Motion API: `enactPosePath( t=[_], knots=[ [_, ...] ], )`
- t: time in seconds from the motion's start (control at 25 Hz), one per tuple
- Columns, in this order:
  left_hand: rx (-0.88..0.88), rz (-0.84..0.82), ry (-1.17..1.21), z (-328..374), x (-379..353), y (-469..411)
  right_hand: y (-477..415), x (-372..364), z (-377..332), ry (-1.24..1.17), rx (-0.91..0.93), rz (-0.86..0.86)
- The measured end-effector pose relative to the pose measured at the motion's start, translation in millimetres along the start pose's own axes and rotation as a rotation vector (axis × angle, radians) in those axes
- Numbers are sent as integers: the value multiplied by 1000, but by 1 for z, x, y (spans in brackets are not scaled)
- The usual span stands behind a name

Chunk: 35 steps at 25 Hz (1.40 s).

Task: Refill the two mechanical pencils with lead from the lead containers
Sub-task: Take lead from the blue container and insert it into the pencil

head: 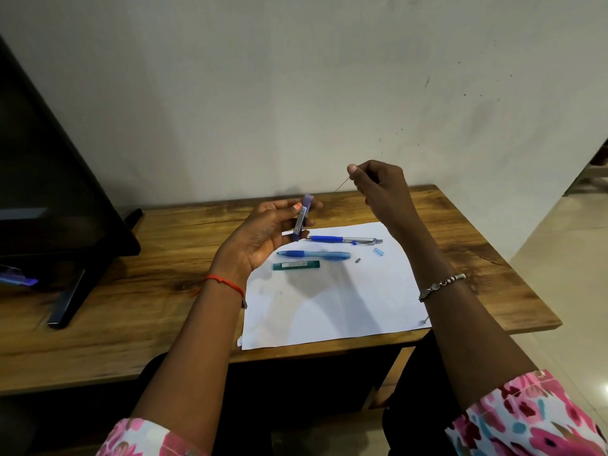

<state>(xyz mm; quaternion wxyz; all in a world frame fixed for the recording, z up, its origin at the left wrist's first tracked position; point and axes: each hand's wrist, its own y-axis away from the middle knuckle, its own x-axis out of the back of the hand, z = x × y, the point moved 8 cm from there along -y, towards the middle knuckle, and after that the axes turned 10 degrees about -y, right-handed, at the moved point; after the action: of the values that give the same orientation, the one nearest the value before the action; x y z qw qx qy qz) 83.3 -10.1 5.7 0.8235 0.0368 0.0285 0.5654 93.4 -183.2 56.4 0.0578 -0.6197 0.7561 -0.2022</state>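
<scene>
My left hand (263, 232) holds a purple lead container (302, 218) upright above the table, fingers curled round it. Raised to the right of it, my right hand (378, 189) pinches a thin lead (342, 185) between thumb and fingers. On the white paper (329, 307) lie a blue and silver mechanical pencil (343, 239), a light blue mechanical pencil (314, 255) and a green lead container (296, 265). A small blue cap (378, 251) and a tiny dark piece (358, 260) lie just right of the light blue pencil.
The paper lies on a wooden table (131, 291) against a pale wall. A black monitor (49, 192) on its stand takes up the table's left part. The table's right edge drops to a tiled floor (559, 258).
</scene>
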Motion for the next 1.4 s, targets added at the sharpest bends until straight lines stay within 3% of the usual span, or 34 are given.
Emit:
enactPosePath(
  t=[0.44,0.64,0.92,1.24,1.4],
  knots=[
    [-15,42,-52,-3,-3,-5,5,-23,-2,35,-2,-138],
    [-13,84,-75,-3,1,-3,1,-20,27,-356,-308,-141],
    [9,152,-102,-4,6,-3,0,-12,21,-659,-271,-109],
    [35,186,-126,-6,7,-3,4,-25,18,-643,-301,-274],
    [39,181,-129,-7,5,-3,6,-25,13,-418,-228,-248]
  ],
)
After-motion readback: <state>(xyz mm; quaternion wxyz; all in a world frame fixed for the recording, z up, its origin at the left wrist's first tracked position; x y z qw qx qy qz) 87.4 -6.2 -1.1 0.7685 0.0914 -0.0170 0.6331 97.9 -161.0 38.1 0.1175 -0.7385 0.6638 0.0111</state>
